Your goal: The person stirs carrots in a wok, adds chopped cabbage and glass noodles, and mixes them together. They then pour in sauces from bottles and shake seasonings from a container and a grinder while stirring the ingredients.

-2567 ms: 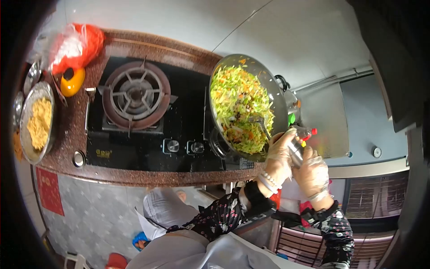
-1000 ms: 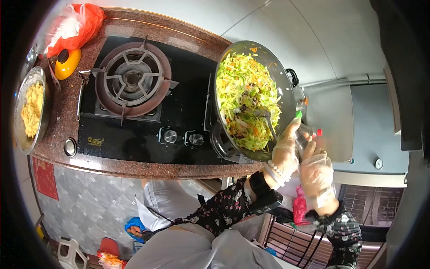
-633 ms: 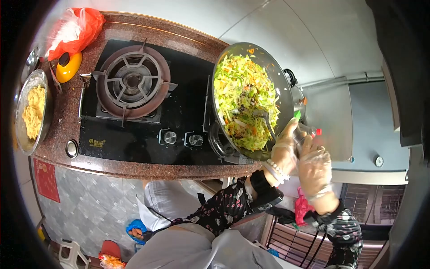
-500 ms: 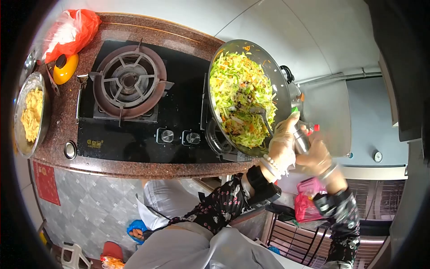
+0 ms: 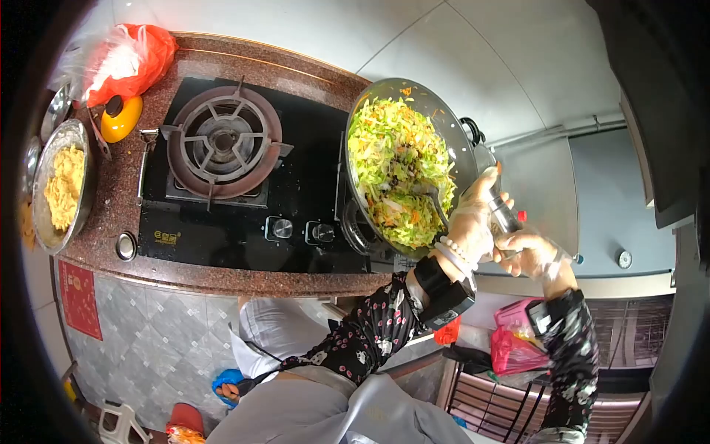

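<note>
Both hands wear clear plastic gloves and meet at the right side of the wok (image 5: 464,152). My left hand (image 5: 473,222) is closed around one part of a shiny metal cylinder, which looks like a spice grinder (image 5: 505,218). Wrapped round its lower end is my right hand (image 5: 529,251). The grinder is tilted, partly hidden by the fingers. Shredded cabbage with carrot (image 5: 396,148) and some dark bits fills the wok. A dark-handled spatula (image 5: 441,211) rests in the vegetables, its handle running toward my left hand.
The bare left burner (image 5: 223,142) and control knobs (image 5: 281,229) lie left of the wok. A metal bowl of yellow food (image 5: 66,189), a yellow lid (image 5: 122,122) and a red bag (image 5: 137,63) stand at the far left. Another person's hand (image 5: 229,390) shows below.
The view has shifted slightly. Both hands stay on the grinder, which has turned a little; my right hand is less blurred and its grip on the lower end has changed.
</note>
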`<state>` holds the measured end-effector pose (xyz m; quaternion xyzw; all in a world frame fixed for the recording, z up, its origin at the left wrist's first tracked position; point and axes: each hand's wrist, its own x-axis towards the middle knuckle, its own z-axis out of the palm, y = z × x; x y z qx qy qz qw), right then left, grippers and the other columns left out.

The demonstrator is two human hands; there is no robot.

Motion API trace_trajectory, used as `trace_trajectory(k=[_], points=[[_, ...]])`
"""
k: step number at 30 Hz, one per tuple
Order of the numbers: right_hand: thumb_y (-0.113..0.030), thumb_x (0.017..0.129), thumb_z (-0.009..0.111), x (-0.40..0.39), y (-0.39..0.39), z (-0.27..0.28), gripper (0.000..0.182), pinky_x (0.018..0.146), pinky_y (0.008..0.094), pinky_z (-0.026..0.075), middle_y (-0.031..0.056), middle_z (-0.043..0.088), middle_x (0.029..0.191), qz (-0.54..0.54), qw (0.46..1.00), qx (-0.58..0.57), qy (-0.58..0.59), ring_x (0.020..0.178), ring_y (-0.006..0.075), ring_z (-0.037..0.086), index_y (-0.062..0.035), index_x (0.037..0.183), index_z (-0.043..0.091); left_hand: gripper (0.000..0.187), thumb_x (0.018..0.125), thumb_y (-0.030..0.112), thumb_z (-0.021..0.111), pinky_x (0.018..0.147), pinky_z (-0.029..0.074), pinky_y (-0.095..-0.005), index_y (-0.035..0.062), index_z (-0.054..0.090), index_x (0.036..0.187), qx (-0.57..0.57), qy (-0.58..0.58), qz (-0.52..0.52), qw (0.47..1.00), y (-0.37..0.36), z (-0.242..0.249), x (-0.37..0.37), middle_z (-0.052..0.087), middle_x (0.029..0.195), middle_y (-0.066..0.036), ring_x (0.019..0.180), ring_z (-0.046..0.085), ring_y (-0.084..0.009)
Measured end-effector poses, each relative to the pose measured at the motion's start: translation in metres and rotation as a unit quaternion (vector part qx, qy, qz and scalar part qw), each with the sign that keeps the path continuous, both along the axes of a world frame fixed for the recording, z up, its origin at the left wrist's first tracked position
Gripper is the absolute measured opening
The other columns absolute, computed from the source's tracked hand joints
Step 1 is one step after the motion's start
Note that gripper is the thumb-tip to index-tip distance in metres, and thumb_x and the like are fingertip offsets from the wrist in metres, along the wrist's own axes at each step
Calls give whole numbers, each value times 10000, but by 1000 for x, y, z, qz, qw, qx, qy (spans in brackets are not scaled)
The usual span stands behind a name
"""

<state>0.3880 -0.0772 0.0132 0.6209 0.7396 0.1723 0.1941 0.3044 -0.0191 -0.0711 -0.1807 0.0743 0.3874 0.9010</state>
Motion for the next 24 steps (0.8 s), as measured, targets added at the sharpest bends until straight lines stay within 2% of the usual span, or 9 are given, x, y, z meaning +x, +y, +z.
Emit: trace_trajectory(k=[3, 7, 8, 9, 13, 14, 17, 22, 24], points=[[-162, 714, 673, -1, 6, -2, 504, 552, 267, 484, 124, 637, 824, -4, 998, -15, 64, 672, 192, 626, 5, 1162, 514, 356, 859, 463, 651, 695, 499, -304, 122, 599, 944, 32, 8, 51, 998, 3, -24, 25, 579, 761, -33, 704, 594, -157], [-101, 731, 653, -8, 1, -16, 293, 485, 274, 459, 49, 587, 707, 20, 992, 36, -117, 579, 169, 593, -1, 981, 538, 346, 863, 470, 639, 654, 485, -302, 127, 606, 885, 70, 27, 53, 996, -4, -16, 6, 575, 711, -18, 661, 583, -145], [-130, 735, 673, -8, 6, -3, 268, 457, 276, 443, 43, 589, 703, -196, 949, -104, 222, 548, 159, 572, -10, 945, 559, 364, 870, 466, 633, 677, 499, -308, 116, 607, 970, 69, 88, 81, 990, -3, -20, 15, 581, 751, -18, 685, 587, -147], [-159, 738, 693, -7, 13, 12, 248, 429, 277, 428, 37, 591, 700, -374, 734, -223, 521, 516, 149, 552, -20, 910, 580, 374, 872, 460, 634, 688, 503, -308, 111, 600, 1001, 51, 68, 69, 994, -7, -17, 10, 581, 761, -19, 693, 588, -150], [-281, 736, 738, -5, 18, 17, 377, 520, 313, 502, 79, 643, 794, -439, 728, -255, 460, 620, 167, 624, -22, 978, 608, 433, 861, 435, 668, 709, 522, -318, 80, 563, 1085, -17, -14, 25, 999, -12, -18, 11, 604, 786, -38, 707, 599, -174], [-287, 744, 724, -23, 8, 18, 519, 676, 377, 536, 148, 669, 869, -230, 932, -144, 239, 751, 255, 671, 17, 1131, 559, 433, 856, 436, 675, 701, 524, -323, 76, 569, 1072, -14, -24, 46, 999, -11, -23, 19, 609, 788, -41, 707, 601, -177], [-290, 731, 723, -28, -2, 1, 633, 800, 399, 513, 200, 671, 933, -163, 980, 11, 110, 881, 323, 668, 23, 1233, 497, 338, 855, 375, 698, 665, 526, -332, 79, 605, 990, 15, -70, 45, 996, -15, -20, 27, 631, 802, -41, 709, 608, -171], [-258, 700, 740, -14, -8, 4, 626, 799, 415, 515, 224, 659, 995, -184, 949, -34, 254, 926, 353, 649, 16, 1211, 505, 249, 849, 292, 718, 664, 509, -312, 93, 624, 965, 3, -48, 91, 995, -14, -13, 17, 617, 815, -23, 710, 597, -156], [-237, 702, 724, -21, -14, -1, 566, 775, 404, 517, 226, 656, 962, -154, 985, 19, 79, 904, 351, 650, 26, 1159, 520, 238, 851, 283, 711, 670, 506, -310, 94, 624, 967, 1, -54, 91, 994, -13, -12, 19, 609, 815, -20, 720, 593, -156]])
